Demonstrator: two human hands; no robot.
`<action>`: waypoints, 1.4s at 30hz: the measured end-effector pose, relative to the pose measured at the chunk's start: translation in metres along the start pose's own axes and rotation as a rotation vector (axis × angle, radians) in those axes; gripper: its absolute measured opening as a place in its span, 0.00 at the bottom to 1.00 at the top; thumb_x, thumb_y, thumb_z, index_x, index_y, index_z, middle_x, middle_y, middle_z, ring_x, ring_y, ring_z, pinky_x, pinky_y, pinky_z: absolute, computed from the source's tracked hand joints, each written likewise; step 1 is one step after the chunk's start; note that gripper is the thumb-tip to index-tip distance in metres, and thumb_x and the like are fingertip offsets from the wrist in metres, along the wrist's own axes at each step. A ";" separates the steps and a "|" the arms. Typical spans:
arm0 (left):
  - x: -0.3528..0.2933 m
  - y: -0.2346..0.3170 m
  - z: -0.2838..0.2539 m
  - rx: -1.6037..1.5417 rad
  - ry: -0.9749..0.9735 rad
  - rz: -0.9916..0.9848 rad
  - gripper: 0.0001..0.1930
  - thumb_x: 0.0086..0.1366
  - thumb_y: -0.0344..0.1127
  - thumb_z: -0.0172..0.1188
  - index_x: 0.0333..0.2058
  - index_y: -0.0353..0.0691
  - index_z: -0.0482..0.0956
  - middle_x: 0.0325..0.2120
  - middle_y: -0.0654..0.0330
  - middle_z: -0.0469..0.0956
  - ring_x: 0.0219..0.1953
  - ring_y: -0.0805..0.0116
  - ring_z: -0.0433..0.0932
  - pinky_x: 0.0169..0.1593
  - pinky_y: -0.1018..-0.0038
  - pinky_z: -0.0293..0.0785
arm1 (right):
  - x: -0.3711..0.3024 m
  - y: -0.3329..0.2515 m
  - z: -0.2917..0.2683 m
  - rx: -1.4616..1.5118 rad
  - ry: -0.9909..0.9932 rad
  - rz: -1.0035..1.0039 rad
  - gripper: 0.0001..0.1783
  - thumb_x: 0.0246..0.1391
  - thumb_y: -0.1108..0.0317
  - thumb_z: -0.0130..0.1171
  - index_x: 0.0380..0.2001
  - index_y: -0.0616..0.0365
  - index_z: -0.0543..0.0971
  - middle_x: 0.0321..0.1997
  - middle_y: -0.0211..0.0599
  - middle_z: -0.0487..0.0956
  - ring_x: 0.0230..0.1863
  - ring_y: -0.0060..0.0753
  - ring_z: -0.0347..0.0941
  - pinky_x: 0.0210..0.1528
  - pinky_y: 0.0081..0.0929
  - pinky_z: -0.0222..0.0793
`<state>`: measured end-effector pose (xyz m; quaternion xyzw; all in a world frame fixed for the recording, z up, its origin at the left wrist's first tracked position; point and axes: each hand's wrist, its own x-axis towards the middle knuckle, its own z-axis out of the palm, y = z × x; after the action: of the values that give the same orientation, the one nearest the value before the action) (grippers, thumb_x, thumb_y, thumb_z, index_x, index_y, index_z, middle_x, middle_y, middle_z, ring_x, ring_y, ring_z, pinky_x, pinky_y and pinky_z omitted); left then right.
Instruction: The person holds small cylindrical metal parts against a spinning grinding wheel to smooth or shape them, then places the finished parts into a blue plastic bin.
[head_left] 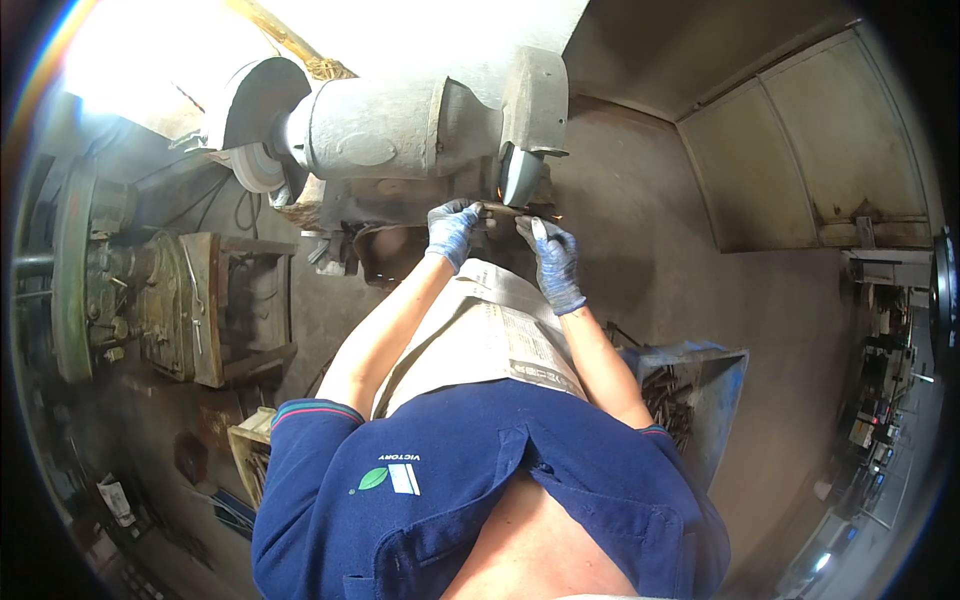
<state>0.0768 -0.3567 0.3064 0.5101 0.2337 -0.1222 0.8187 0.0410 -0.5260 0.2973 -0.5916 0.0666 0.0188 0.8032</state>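
Note:
A grey bench grinder (pixel 375 125) stands in front of me. A thin metal strip (pixel 505 210) lies crosswise at the lower edge of its right-hand grinding wheel (pixel 521 178), and small orange sparks show around the contact. My left hand (pixel 452 232), in a blue and grey glove, pinches the strip's left end. At the other end, my right hand (pixel 555 262) is closed on it in a matching glove. The fingers partly cover the strip, so its exact shape is hard to tell. A pale printed sack apron (pixel 490 330) covers my lap below the hands.
Another grinding wheel (pixel 256 168) is on the grinder's left end. Beside my right arm sits a blue-edged bin (pixel 728 400) of thin metal pieces; a wooden box (pixel 243 452) is at my left. An old machine (pixel 165 305) stands farther left, large metal panels (pixel 800 150) at upper right.

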 end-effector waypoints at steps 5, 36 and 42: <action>0.002 0.006 -0.015 -0.068 0.018 -0.001 0.03 0.59 0.24 0.56 0.29 0.32 0.78 0.23 0.60 0.78 0.21 0.75 0.76 0.26 0.80 0.71 | 0.000 0.002 0.017 0.071 -0.016 0.024 0.15 0.57 0.65 0.53 0.39 0.70 0.76 0.41 0.46 0.78 0.45 0.38 0.75 0.54 0.36 0.69; -0.101 0.064 -0.014 -0.004 -0.322 0.063 0.10 0.60 0.36 0.59 0.30 0.32 0.76 0.20 0.60 0.76 0.19 0.76 0.74 0.28 0.78 0.75 | -0.076 -0.088 0.016 -0.685 -0.283 -0.771 0.25 0.47 0.53 0.63 0.41 0.63 0.78 0.48 0.49 0.75 0.52 0.46 0.70 0.55 0.36 0.63; -0.078 0.037 -0.015 0.104 -0.308 0.303 0.05 0.59 0.29 0.59 0.32 0.32 0.78 0.23 0.64 0.77 0.25 0.82 0.73 0.28 0.84 0.70 | -0.068 -0.076 0.008 -0.580 -0.223 -0.668 0.20 0.50 0.60 0.60 0.42 0.62 0.78 0.50 0.48 0.74 0.56 0.44 0.67 0.58 0.33 0.61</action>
<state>0.0226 -0.3297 0.3691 0.5561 0.0199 -0.0860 0.8264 -0.0176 -0.5372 0.3804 -0.7754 -0.2227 -0.1602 0.5688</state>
